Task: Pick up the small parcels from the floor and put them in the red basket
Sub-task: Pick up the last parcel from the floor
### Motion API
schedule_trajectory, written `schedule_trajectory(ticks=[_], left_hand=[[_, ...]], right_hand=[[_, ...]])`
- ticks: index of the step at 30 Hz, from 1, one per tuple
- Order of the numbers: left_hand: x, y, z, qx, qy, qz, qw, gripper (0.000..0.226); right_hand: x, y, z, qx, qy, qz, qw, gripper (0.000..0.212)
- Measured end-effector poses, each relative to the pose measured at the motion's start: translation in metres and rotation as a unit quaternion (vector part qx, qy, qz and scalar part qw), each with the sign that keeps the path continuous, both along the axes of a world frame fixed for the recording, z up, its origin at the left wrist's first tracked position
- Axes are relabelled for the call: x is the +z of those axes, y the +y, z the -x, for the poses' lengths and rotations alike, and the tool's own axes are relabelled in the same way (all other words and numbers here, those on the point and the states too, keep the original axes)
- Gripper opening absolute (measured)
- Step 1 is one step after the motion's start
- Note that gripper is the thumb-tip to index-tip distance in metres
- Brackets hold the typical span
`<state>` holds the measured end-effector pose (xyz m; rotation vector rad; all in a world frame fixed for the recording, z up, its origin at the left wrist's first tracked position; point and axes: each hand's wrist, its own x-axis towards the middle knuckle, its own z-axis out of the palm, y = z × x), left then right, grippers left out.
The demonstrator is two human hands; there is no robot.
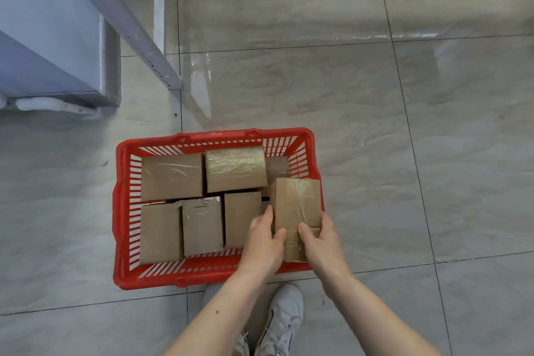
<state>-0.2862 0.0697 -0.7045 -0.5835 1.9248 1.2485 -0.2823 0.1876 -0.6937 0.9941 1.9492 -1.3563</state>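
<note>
On the grey tiled floor stood the red basket, its slatted walls showing white gaps between the bars; inside it lay several brown cardboard parcels wrapped in clear tape. Two sat along the far row, one at the left and a glossier one just beside it; three more stood in the near row, at the left, in the middle and toward the right, all packed close and touching their neighbours; a further brown piece showed partly in the far right corner, too hidden to tell well. Over the basket's right near corner the person held another parcel between both hands; the left hand gripped its left side with the thumb curled onto the near face and the fingers along the edge; the right hand clasped the right side, thumb likewise pressed on the front; whether this parcel rested on anything below could not be told. Beneath the forearms a white sneaker stood on the tiles just behind the basket; at the upper left rose a grey metal shelf post beside a bluish-grey cabinet.
</note>
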Motion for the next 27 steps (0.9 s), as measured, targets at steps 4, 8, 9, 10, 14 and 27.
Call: schedule_trajectory(ticks=[4,8,9,10,14,27], left_hand=[[-0.030,0.000,-0.005,0.017,0.002,0.011,1.000,0.063],[-0.055,-0.001,-0.009,0.018,-0.005,0.028,0.999,0.064],[-0.062,-0.001,-0.011,0.019,-0.005,0.034,0.999,0.064],[-0.069,-0.002,-0.013,0.021,-0.002,0.043,0.999,0.065],[-0.085,-0.005,-0.015,0.034,0.007,0.083,0.996,0.064],[-0.085,-0.008,-0.009,0.026,0.021,0.131,0.991,0.057]], right_hand=[[-0.026,-0.001,0.004,0.024,-0.023,-0.017,0.999,0.043],[-0.060,-0.005,0.001,0.099,-0.026,-0.095,0.990,0.055],[-0.066,-0.006,0.001,0.118,-0.027,-0.112,0.986,0.057],[-0.068,-0.007,0.002,0.133,-0.030,-0.127,0.983,0.056],[-0.079,-0.011,0.003,0.164,-0.044,-0.167,0.971,0.049],[-0.097,-0.017,0.001,0.219,-0.003,-0.227,0.949,0.051]])
